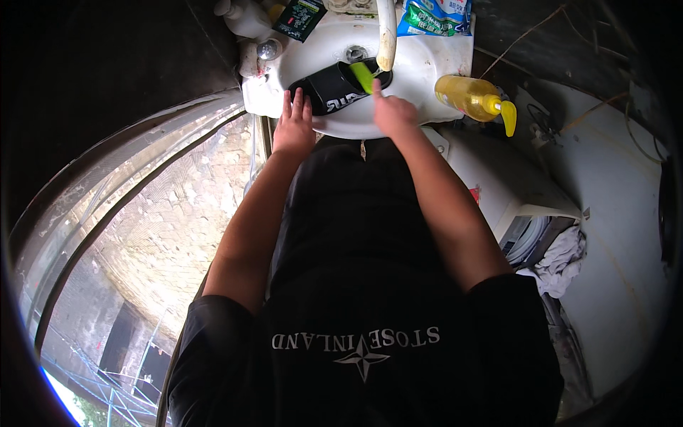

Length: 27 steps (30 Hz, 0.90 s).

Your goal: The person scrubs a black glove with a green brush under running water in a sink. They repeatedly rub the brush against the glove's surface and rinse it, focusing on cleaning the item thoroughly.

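Observation:
A black slide sandal [320,89] with white lettering lies in a white washbasin [421,85], its far end beneath the curved faucet spout [387,37]. My left hand [295,125] rests its fingers on the sandal's left end. In my right hand [394,113] is a lime-green brush [363,78], held against the sandal near its opening. The brush's bristles are hidden, and my right hand is slightly blurred. Behind the sandal shows the metal drain [356,53].
On the basin's right edge lies a yellow pump bottle [464,96]. A blue-and-white packet [435,18], a white pump bottle [245,18] and a dark packet [300,18] are at the back. A washing machine [507,197] with cloth at its opening stands at right.

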Tool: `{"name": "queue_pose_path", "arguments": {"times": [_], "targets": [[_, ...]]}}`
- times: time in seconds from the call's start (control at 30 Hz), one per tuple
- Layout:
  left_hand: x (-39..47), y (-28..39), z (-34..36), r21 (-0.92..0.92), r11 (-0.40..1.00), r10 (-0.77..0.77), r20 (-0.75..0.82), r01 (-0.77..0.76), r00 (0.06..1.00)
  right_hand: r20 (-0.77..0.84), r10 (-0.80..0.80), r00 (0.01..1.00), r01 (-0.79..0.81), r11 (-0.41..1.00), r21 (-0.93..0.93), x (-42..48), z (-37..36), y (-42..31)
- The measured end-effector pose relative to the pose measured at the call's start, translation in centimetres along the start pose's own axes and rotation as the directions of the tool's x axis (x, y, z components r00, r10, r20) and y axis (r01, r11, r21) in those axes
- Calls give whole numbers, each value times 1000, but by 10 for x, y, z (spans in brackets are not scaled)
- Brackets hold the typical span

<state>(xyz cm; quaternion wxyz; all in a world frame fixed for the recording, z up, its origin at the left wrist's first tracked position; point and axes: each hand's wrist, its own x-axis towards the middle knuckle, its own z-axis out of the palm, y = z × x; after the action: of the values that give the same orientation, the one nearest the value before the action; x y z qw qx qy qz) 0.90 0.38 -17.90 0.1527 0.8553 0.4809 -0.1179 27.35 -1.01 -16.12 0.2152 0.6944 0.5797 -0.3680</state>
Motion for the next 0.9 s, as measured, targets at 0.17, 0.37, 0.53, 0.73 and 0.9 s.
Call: {"name": "queue_pose_path", "arguments": {"times": [0.17, 0.37, 0.53, 0.73, 0.9], "targets": [[2, -4, -1, -45, 999, 15, 27, -14, 1000, -69, 51, 996, -48, 997, 53, -1, 2, 3], [1, -4, 3, -13, 1000, 28, -8, -28, 1000, -36, 84, 996, -83, 996, 10, 0, -4, 18], [-1, -3, 1, -4, 1000, 7, 18, -7, 1000, -23, 4, 1000, -5, 1000, -29, -6, -8, 3], [1, -2, -3, -7, 1000, 20, 22, -20, 1000, -44, -40, 998, 38, 998, -56, 0, -6, -3], [0, -2, -4, -41, 999, 22, 30, -21, 999, -45, 6, 999, -6, 1000, 8, 10, 2, 17]]}}
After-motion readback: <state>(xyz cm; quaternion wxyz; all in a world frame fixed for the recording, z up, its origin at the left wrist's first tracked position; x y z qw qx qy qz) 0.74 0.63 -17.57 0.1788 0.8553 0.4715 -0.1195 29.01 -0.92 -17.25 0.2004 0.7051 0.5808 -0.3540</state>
